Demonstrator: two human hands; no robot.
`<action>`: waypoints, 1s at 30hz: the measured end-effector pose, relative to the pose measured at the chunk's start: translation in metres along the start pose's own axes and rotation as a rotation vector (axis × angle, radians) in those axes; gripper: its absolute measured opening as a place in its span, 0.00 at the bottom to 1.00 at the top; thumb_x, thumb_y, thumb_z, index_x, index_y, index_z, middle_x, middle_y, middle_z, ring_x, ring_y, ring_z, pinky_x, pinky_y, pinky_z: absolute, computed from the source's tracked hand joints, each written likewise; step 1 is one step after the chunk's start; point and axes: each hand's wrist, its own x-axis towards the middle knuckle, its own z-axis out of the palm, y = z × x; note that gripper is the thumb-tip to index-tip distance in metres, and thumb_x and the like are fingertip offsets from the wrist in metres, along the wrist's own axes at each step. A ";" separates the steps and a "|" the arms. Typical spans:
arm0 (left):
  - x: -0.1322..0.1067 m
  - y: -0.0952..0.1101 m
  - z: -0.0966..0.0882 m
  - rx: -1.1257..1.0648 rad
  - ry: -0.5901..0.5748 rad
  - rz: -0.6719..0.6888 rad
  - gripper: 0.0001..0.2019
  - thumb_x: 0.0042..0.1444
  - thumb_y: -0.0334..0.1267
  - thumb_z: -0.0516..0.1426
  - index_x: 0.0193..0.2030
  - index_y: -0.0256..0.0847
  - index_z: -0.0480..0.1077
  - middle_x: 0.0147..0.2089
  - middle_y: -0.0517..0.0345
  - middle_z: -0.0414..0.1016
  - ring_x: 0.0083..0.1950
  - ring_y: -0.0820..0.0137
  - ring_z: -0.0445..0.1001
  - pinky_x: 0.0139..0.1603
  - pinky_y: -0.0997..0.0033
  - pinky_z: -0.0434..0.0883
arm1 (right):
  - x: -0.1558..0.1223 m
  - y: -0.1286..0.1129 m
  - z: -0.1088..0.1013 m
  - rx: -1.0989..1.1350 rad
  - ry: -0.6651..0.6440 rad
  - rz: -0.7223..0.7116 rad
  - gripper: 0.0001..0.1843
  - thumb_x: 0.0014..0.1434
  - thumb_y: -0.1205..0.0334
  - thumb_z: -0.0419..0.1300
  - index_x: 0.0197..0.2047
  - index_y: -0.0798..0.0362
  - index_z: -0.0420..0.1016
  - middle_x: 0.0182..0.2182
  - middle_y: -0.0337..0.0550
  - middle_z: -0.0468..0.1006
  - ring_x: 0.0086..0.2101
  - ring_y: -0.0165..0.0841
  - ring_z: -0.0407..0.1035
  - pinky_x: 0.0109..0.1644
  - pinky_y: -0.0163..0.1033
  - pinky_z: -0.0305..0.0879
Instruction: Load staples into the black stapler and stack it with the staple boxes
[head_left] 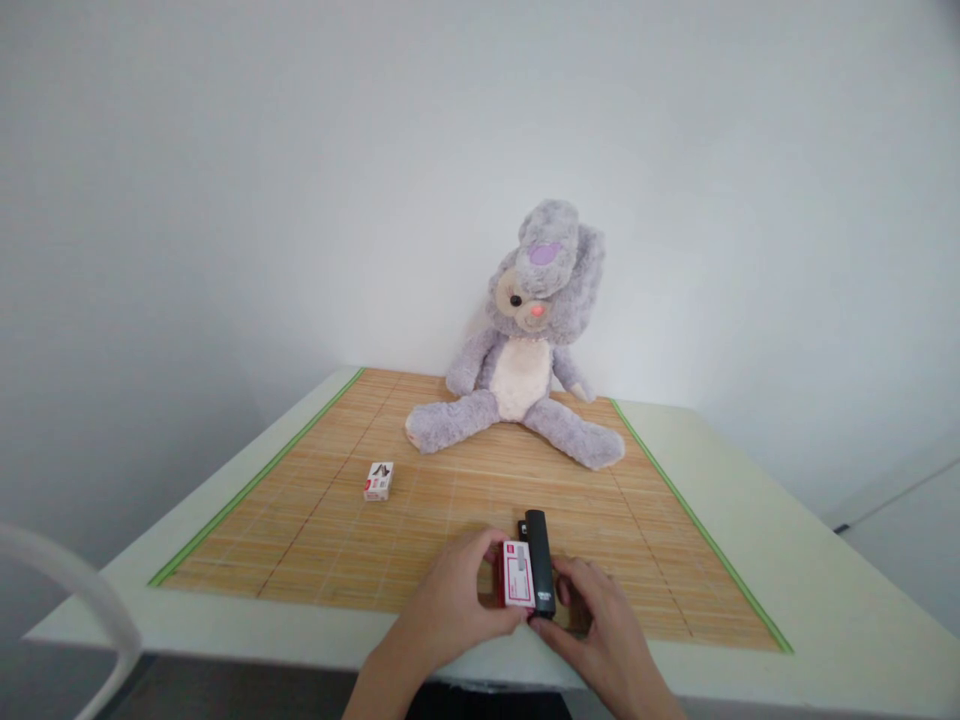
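In the head view, the left hand, at the bottom centre of the frame, is holding a red-and-white box; its grip is clamping the box between the thumb at the near edge and fingers at the far left corner. Just right of it, a black stapler is pointing up the frame, lying alongside the box. The right hand, at lower right of centre, is gripping the stapler, thumb at the near end and fingers along the right side. Whether the pair is resting on the bamboo mat or hanging over it is not showing clearly.

The box is probably behaving as light, thin card, so squeezing hard would be risking dents; its stiffer edges are offering the safer hold. The stapler is looking rigid, smooth and heavier, and its long sides are seeming the surest place for pinching. A small white box is lying left of centre, near the plush rabbit, on the mat-covered worktop.
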 end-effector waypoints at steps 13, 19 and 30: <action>-0.010 -0.007 -0.004 -0.026 0.038 0.001 0.38 0.49 0.43 0.70 0.67 0.50 0.65 0.66 0.51 0.71 0.58 0.60 0.75 0.61 0.58 0.72 | 0.000 -0.003 -0.001 0.009 -0.014 0.027 0.27 0.56 0.52 0.71 0.58 0.45 0.74 0.35 0.38 0.77 0.38 0.39 0.71 0.44 0.43 0.63; -0.012 -0.045 -0.069 0.180 0.445 -0.196 0.23 0.65 0.58 0.54 0.57 0.46 0.74 0.50 0.53 0.79 0.40 0.64 0.77 0.40 0.64 0.73 | 0.000 -0.003 -0.002 0.007 -0.020 0.040 0.26 0.56 0.52 0.71 0.57 0.45 0.75 0.35 0.37 0.77 0.38 0.38 0.71 0.43 0.42 0.63; -0.001 -0.097 -0.136 0.467 0.683 -0.427 0.22 0.63 0.57 0.53 0.50 0.45 0.79 0.42 0.54 0.84 0.38 0.60 0.79 0.42 0.64 0.70 | 0.001 -0.004 -0.002 0.008 -0.004 0.018 0.26 0.57 0.50 0.69 0.57 0.46 0.75 0.36 0.40 0.78 0.38 0.40 0.71 0.44 0.43 0.64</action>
